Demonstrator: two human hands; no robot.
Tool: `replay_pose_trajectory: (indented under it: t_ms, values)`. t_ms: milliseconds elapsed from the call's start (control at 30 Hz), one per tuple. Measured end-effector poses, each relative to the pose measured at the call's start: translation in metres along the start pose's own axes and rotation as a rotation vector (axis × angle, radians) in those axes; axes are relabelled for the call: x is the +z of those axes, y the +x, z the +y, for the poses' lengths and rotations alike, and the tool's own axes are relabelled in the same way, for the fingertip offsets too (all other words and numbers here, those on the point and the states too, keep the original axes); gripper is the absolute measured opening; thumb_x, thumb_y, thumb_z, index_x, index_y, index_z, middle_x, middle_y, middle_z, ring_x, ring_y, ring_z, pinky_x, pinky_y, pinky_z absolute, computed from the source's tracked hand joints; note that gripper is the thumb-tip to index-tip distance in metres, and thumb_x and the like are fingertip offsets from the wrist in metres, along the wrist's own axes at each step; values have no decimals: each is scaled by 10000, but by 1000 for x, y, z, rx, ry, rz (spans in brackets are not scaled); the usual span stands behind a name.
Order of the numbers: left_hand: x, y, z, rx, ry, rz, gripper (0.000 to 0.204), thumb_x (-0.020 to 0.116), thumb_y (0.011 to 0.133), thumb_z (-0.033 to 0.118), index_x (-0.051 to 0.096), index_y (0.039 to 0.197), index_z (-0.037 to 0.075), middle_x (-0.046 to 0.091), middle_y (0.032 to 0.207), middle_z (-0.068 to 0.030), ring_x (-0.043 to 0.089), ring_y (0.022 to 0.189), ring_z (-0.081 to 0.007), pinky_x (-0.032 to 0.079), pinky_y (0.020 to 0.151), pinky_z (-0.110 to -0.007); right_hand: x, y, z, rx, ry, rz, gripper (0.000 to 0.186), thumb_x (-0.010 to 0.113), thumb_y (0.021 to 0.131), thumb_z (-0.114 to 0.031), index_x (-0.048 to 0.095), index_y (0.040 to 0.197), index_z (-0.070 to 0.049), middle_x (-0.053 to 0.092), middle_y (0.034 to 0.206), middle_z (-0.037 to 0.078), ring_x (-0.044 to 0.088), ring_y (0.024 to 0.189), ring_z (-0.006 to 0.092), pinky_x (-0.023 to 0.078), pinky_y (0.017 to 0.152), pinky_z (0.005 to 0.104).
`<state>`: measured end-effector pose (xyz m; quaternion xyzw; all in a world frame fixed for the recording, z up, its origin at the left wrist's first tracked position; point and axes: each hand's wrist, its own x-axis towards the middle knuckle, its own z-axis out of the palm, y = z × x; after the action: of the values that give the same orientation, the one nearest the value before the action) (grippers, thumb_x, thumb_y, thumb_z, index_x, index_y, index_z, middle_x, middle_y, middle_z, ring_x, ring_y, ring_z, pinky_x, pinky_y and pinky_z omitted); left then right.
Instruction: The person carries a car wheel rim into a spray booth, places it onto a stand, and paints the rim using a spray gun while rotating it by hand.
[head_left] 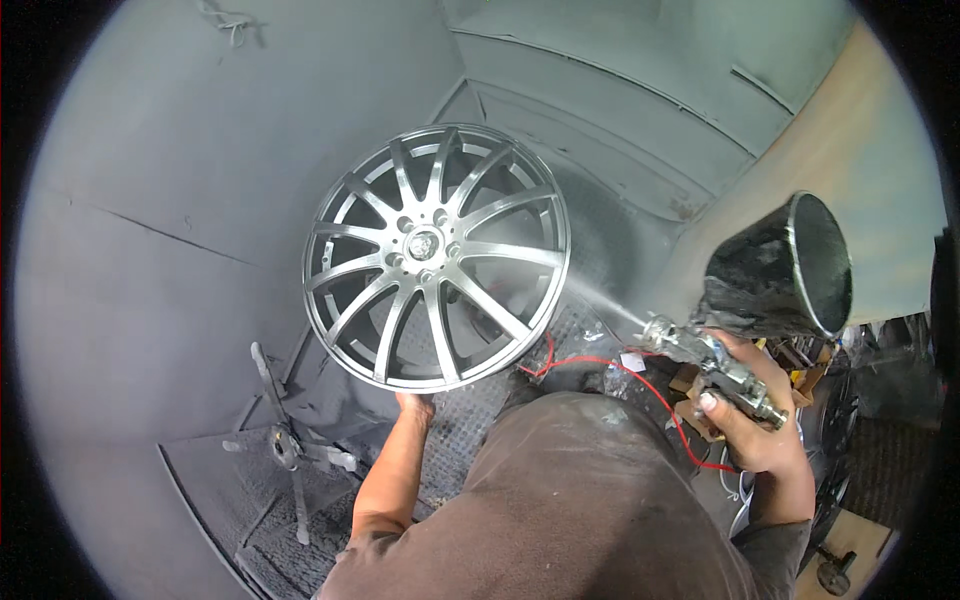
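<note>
A silver multi-spoke alloy wheel rim is held up in front of me, its face tilted toward me. My left hand is at its bottom edge, with most of the fingers hidden behind the rim. In my right hand is a metal spray gun, gripped round its body. A dark, paint-stained cup sits on top of the gun, its mouth uncovered. From the nozzle a pale mist streams left onto the right side of the wheel.
A red hose runs across the floor between the wheel and my right arm. At lower left stands a paint-coated metal stand with several arms. Grey sheeting covers the walls. Cardboard boxes and clutter lie at right.
</note>
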<state>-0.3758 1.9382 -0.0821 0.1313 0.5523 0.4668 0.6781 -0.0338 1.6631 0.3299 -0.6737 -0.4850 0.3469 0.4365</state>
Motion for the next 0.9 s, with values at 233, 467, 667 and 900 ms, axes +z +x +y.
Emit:
replay_pose_trajectory:
  t_ms: [233,467,667,900]
  values:
    - [-42,58,38,88,-147,-70,440,443,990,455,572,1254,127,677,1160,-50,663,1049,-248,543,893,-432,14,-37,7,25,-39,321,530,695,834,-120,541,1313,45,650,992,88,600,907,176,459,867,315]
    - [-39,36,57,132,-209,-130,435,460,980,455,576,1247,132,678,1147,-56,658,1043,-257,534,889,-441,43,-44,14,15,54,75,544,739,815,-85,530,1302,38,668,1046,130,622,954,184,457,915,322]
    - [-52,-5,-9,8,-231,-123,465,475,962,485,563,1257,136,649,1176,-66,628,1042,-280,507,888,-457,75,-46,6,-168,37,61,532,719,849,-99,520,1329,15,679,1019,143,650,887,204,489,859,351]
    - [-43,-44,-35,-132,-294,-107,635,419,945,600,441,1356,116,429,1388,-61,506,1091,-308,429,935,-496,76,-66,0,-31,-93,387,563,703,837,-171,533,1336,28,652,916,92,605,861,150,473,831,285]
